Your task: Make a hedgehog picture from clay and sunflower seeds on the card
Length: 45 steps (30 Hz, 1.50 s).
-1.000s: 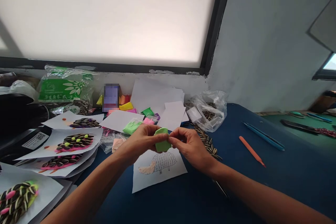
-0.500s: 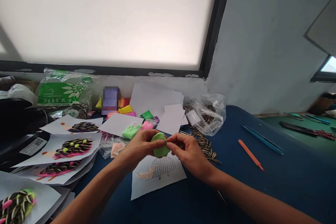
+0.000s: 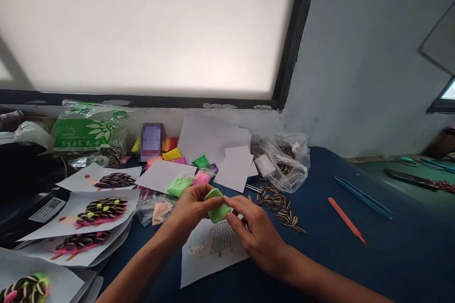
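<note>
A flattened piece of light green modelling clay (image 3: pixel 218 208) is held up between both hands. My left hand (image 3: pixel 194 206) grips its left side between thumb and fingers. With thumb and fingertips, my right hand (image 3: pixel 254 227) pinches its right edge. Below them lies a white sheet (image 3: pixel 199 265) with a drawn hedgehog (image 3: pixel 222 238), its body filled with small strokes and its snout covered in pale peach clay. The right hand covers part of this drawing. Sunflower seeds (image 3: pixel 279 203) lie loose just beyond my right hand.
Finished seed-and-clay hedgehog pictures (image 3: pixel 101 208) are stacked at left. Clay packets (image 3: pixel 172 154), blank paper (image 3: pixel 232 168) and a plastic bag of seeds (image 3: pixel 287 161) stand along the wall. An orange clay tool (image 3: pixel 346 220) and blue tweezers (image 3: pixel 362 196) lie at right.
My right fingers have shifted along the clay's edge, and the clay looks turned and narrower. The right hand now hides more of the drawing. The whole view has shifted slightly.
</note>
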{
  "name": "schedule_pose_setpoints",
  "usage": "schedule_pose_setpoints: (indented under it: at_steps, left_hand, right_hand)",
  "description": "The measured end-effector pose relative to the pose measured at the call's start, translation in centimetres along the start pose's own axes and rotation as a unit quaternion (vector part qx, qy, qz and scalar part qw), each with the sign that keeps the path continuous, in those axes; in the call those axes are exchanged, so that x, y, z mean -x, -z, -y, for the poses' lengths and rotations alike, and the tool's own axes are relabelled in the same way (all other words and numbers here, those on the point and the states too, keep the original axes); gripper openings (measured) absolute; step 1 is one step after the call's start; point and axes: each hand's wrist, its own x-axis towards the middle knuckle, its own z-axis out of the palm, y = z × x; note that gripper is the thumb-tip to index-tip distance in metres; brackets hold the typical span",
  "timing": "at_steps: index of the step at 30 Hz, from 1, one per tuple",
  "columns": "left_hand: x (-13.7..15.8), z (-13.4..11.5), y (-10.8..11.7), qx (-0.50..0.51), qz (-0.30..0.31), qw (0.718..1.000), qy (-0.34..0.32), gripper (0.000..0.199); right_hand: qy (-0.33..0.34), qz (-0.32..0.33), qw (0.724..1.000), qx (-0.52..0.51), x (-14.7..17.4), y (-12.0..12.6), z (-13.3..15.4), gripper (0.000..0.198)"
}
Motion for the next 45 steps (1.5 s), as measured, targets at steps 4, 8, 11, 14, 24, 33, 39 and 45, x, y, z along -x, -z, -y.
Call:
schedule_pose_setpoints:
  at_steps: [4, 8, 11, 14, 24, 33, 39, 45]
  left_hand:
    - [0.0, -0.1, 0.0, 0.009, -0.005, 1.0, 0.004, 0.046]
    - [0.1, -0.3, -0.1, -0.008, 0.016, 1.0, 0.009, 0.047]
    - [0.1, -0.3, -0.1, -0.02, 0.024, 0.999, 0.012, 0.051]
    - [0.1, -0.2, -0.1, -0.044, 0.026, 0.999, 0.008, 0.055]
    - [0.2, -0.8, -0.3, -0.038, 0.054, 0.998, 0.024, 0.055]
    - [0.3, -0.4, 0.5, -0.136, 0.136, 0.981, -0.027, 0.016]
    - [0.7, -1.2, 0.5, -0.099, 0.113, 0.989, -0.008, 0.032]
    - [0.3, -1.3, 0.7, -0.133, 0.138, 0.981, 0.012, 0.02]
  right_hand:
    - [-0.042, -0.01, 0.999, -0.01, -0.1, 0.1, -0.1, 0.03]
    - [-0.043, -0.011, 0.999, -0.018, -0.3, 0.1, -0.4, 0.022]
    - [-0.026, -0.019, 0.999, -0.011, -0.3, 0.2, -0.6, 0.019]
    - [-0.045, -0.029, 0.998, -0.032, -0.4, 0.3, -0.5, 0.019]
    - [-0.109, -0.061, 0.979, -0.16, -1.0, 0.9, -0.3, 0.024]
    - [-0.111, 0.016, 0.989, -0.093, -1.5, 2.5, 0.8, 0.022]
    - [-0.127, 0.003, 0.982, -0.142, -1.8, 3.0, 0.2, 0.015]
    - [-0.126, 0.035, 0.988, -0.082, -2.1, 3.4, 0.2, 0.015]
